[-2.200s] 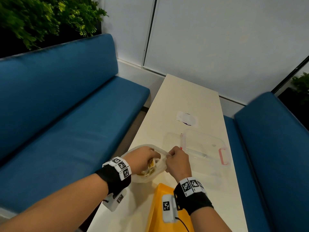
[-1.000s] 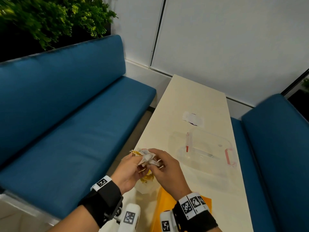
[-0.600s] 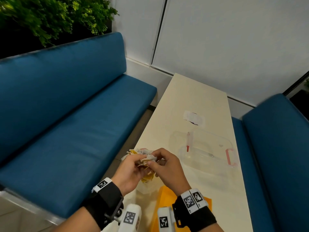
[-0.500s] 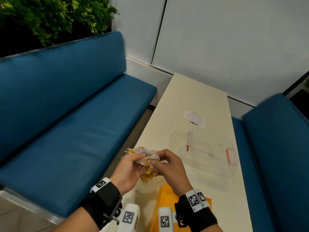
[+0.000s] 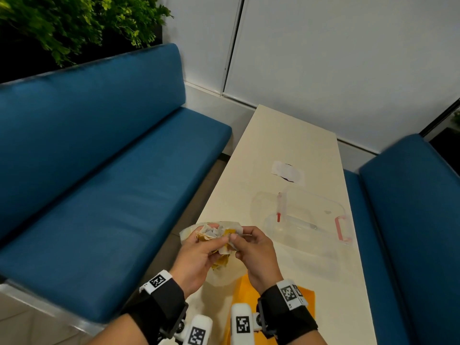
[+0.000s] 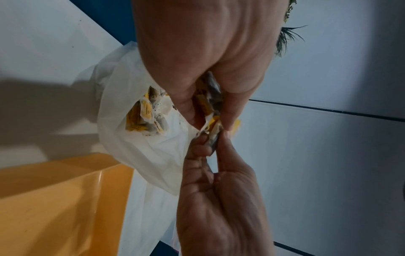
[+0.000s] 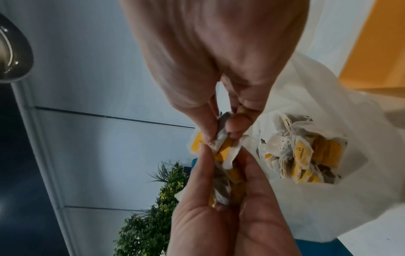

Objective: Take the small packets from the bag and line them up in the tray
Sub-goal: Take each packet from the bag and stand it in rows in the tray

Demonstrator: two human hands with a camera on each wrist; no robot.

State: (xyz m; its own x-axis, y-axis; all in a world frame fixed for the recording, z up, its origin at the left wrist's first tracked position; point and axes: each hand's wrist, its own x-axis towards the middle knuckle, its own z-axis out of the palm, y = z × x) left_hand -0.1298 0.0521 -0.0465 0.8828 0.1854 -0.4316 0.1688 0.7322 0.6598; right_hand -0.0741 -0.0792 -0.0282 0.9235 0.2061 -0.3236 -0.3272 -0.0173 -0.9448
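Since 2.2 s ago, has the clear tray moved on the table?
No. The clear tray sits in the same spot, just on the near side of the white sticker on the table. Only the camera shifted.

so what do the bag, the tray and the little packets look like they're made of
Bag: thin, soft white film, probably plastic; it is translucent and crumples in folds.
Tray: clear hard plastic, glossy, with pink clips; the table shows through it.
Packets: white and yellow wrappers, paper or film; they crease between the hands, but blur leaves the material open.
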